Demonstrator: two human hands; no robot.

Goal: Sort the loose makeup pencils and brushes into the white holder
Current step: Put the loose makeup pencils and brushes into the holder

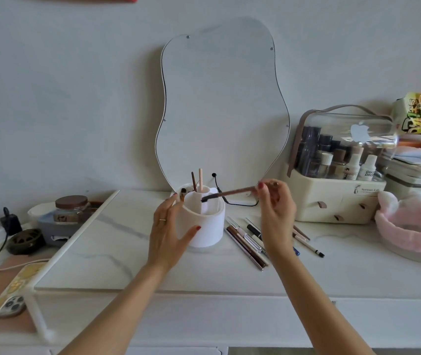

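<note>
L hand is cupping the white holder, fingers curled round its wall. R hand is pinching a brown brow pencil, long axis near-level, brush tip over the holder's mouth. Loose pencils are lying just beside it. Organiser box label partly reading "Serious".

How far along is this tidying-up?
Early on. Two pencils already stand in the white holder, which the left hand steadies. The right hand pinches a brown brush, tip over the holder's opening. Left to do: the loose pencils lying on the table beside the holder.
</note>
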